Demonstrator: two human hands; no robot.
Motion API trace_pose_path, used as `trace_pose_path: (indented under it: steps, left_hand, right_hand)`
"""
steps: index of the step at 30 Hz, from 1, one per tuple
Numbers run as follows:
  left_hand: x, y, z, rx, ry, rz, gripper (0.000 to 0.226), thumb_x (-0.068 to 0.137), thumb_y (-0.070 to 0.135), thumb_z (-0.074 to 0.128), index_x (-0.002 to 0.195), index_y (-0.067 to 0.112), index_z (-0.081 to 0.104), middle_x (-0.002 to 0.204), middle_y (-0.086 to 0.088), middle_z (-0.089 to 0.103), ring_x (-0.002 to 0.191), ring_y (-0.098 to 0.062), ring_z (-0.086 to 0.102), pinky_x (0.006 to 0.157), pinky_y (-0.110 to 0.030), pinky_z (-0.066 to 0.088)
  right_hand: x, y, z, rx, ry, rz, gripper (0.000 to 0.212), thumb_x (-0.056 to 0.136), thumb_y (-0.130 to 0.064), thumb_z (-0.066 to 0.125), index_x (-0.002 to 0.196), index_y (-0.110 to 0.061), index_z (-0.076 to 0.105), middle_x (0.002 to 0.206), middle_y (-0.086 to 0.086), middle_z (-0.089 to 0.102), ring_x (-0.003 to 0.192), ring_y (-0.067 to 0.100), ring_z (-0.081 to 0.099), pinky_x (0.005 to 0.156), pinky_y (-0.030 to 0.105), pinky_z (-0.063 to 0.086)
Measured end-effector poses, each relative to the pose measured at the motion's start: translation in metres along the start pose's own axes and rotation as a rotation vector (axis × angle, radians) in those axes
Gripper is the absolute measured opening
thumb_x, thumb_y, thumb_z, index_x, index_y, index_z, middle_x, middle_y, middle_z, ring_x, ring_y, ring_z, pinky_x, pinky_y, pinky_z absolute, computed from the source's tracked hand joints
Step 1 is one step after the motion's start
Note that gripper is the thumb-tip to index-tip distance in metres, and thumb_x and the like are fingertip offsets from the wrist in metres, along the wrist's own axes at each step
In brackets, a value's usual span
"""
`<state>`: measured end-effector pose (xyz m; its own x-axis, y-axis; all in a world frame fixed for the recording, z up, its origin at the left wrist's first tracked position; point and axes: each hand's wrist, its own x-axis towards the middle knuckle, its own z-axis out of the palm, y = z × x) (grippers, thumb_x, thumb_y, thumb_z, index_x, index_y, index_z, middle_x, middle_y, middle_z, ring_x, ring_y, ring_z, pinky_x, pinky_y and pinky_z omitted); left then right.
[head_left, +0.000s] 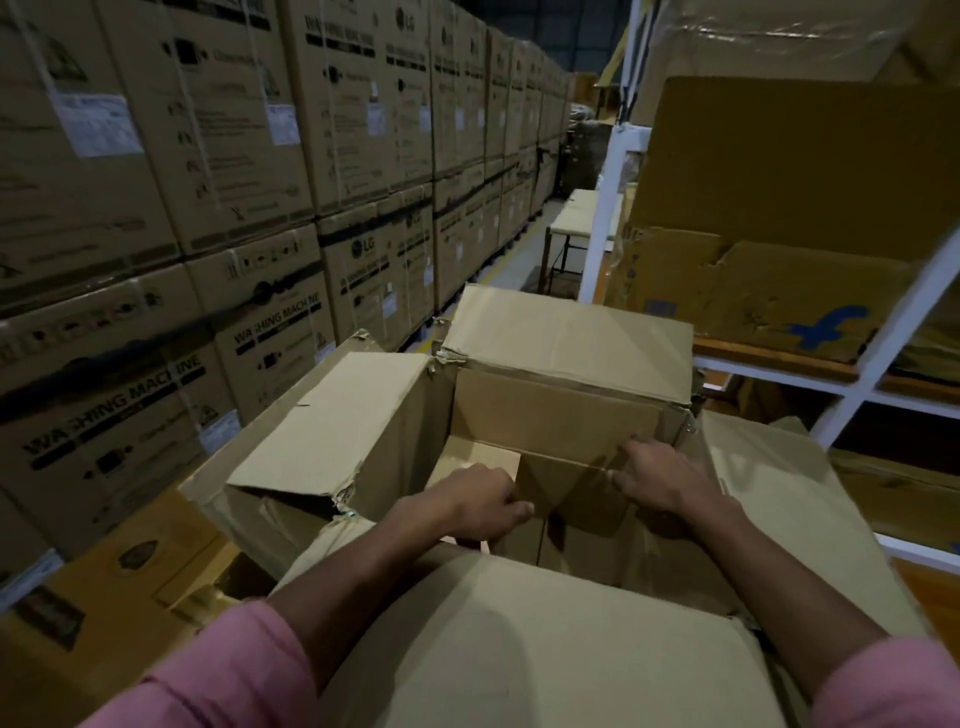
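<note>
Cardboard piece (571, 486) in the open carton's (332, 431) middle is held by left hand (483, 501) and right hand (660, 475), fingers (519, 508) curled round its edges.

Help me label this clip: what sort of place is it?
Most likely a warehouse: stacked washing-machine cartons line the left, white metal racking holds flattened cardboard on the right.
</note>
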<state>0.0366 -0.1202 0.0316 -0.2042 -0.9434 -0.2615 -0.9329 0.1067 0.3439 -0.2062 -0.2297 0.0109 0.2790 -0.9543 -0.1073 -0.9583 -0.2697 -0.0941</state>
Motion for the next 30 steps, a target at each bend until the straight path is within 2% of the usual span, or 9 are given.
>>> trace_pose_path:
  steps: [2, 7, 10, 13, 15, 18, 22, 26, 30]
  left_hand:
    - [0.004, -0.001, 0.002, 0.046, -0.051, -0.001, 0.035, 0.105, 0.033, 0.05, 0.127, 0.012, 0.067, 0.118, -0.014, 0.07, 0.103, -0.033, 0.067, 0.084, -0.038, 0.056]
    - [0.023, 0.006, 0.028, 0.239, -0.309, 0.091, 0.04, 0.1, 0.023, 0.062, 0.14, 0.021, 0.058, 0.133, -0.011, 0.064, 0.121, -0.031, 0.06, 0.101, -0.046, 0.05]
    - [0.032, 0.002, 0.035, 0.497, -0.355, 0.12, 0.04, 0.098, 0.042, 0.062, 0.136, 0.033, 0.062, 0.134, -0.009, 0.059, 0.126, -0.035, 0.05, 0.102, -0.058, 0.044]
    - [0.034, 0.003, 0.035, 0.712, -0.368, 0.103, 0.043, 0.095, 0.049, 0.062, 0.135, 0.034, 0.062, 0.138, -0.01, 0.053, 0.127, -0.036, 0.04, 0.1, -0.056, 0.039]
    - [0.032, 0.009, 0.035, 0.82, -0.321, 0.15, 0.038, 0.1, 0.043, 0.06, 0.134, 0.029, 0.061, 0.135, -0.011, 0.057, 0.127, -0.032, 0.044, 0.099, -0.051, 0.038]
    - [0.029, 0.012, 0.025, 0.951, -0.051, 0.198, 0.04, 0.102, 0.046, 0.052, 0.132, 0.021, 0.059, 0.133, -0.012, 0.059, 0.127, -0.032, 0.048, 0.101, -0.052, 0.041]
    - [0.016, -0.001, 0.003, 0.82, 0.204, 0.015, 0.042, 0.102, 0.041, 0.051, 0.136, 0.018, 0.052, 0.141, -0.012, 0.05, 0.132, -0.032, 0.043, 0.102, -0.049, 0.041]
    - [0.005, -0.027, 0.003, 0.683, 0.198, -0.234, 0.048, 0.1, 0.047, 0.051, 0.139, 0.019, 0.053, 0.145, -0.01, 0.045, 0.134, -0.033, 0.037, 0.1, -0.048, 0.041]
    - [0.003, -0.03, 0.008, 0.618, 0.203, -0.292, 0.052, 0.099, 0.053, 0.049, 0.137, 0.019, 0.054, 0.146, -0.011, 0.045, 0.141, -0.035, 0.03, 0.104, -0.052, 0.037]
  right_hand:
    - [0.002, 0.001, 0.003, 0.021, -0.021, -0.014, 0.05, 0.096, -0.047, 0.058, 0.135, -0.016, 0.054, 0.135, 0.01, 0.056, 0.123, 0.033, 0.057, 0.099, 0.046, 0.049]
    - [0.008, 0.005, 0.01, 0.064, -0.02, -0.028, 0.05, 0.094, -0.045, 0.06, 0.134, -0.016, 0.056, 0.134, 0.011, 0.056, 0.121, 0.032, 0.057, 0.1, 0.046, 0.05]
    - [0.004, 0.004, 0.009, 0.051, -0.018, -0.028, 0.05, 0.094, -0.047, 0.059, 0.133, -0.016, 0.056, 0.135, 0.009, 0.053, 0.121, 0.032, 0.057, 0.099, 0.048, 0.05]
    - [0.001, 0.004, 0.007, 0.049, -0.005, -0.03, 0.05, 0.096, -0.048, 0.059, 0.135, -0.017, 0.056, 0.138, 0.007, 0.052, 0.123, 0.03, 0.056, 0.1, 0.049, 0.049]
    - [0.0, 0.005, 0.008, 0.049, 0.006, -0.026, 0.05, 0.097, -0.047, 0.058, 0.138, -0.018, 0.054, 0.141, 0.006, 0.05, 0.126, 0.029, 0.055, 0.101, 0.049, 0.049]
    - [0.001, 0.007, 0.007, 0.059, 0.014, -0.016, 0.05, 0.098, -0.046, 0.058, 0.139, -0.019, 0.053, 0.144, 0.006, 0.05, 0.127, 0.028, 0.054, 0.102, 0.048, 0.049]
    - [0.003, 0.008, 0.008, 0.083, 0.025, -0.011, 0.05, 0.098, -0.044, 0.058, 0.14, -0.019, 0.053, 0.147, 0.007, 0.047, 0.128, 0.027, 0.054, 0.103, 0.048, 0.049]
    - [0.002, 0.007, 0.01, 0.066, 0.049, -0.001, 0.052, 0.098, -0.043, 0.058, 0.141, -0.015, 0.05, 0.153, 0.013, 0.039, 0.132, 0.035, 0.051, 0.107, 0.049, 0.047]
    - [-0.002, 0.003, 0.002, -0.215, 0.175, -0.008, 0.051, 0.098, -0.047, 0.054, 0.142, -0.02, 0.05, 0.157, 0.013, 0.037, 0.143, 0.039, 0.034, 0.115, 0.058, 0.028]
